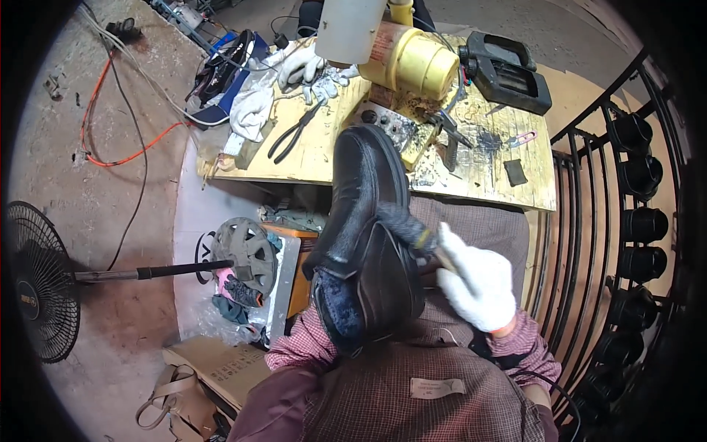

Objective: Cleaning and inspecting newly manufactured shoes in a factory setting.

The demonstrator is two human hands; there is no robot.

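A black leather boot (361,221) with a dark blue lining at its opening is up in front of my lap, toe pointing away from me. My left sleeve (305,342) runs behind the boot's open end, and the boot hides my left hand and its fingers. In a white glove, my right hand (479,283) is closed around the pale handle of a brush-like tool (405,225). Its dark grey head, with a yellowish band, meets the boot's right side and looks a little blurred.
Ahead, a worktable (508,180) bears pliers (294,132), white gloves (298,66) and a yellow machine (420,62). A fan (44,283) stands left, its pole reaching inward. On the right is a black metal rack (567,214) with several dark shoes (644,225). A brown bag (173,401) lies lower left.
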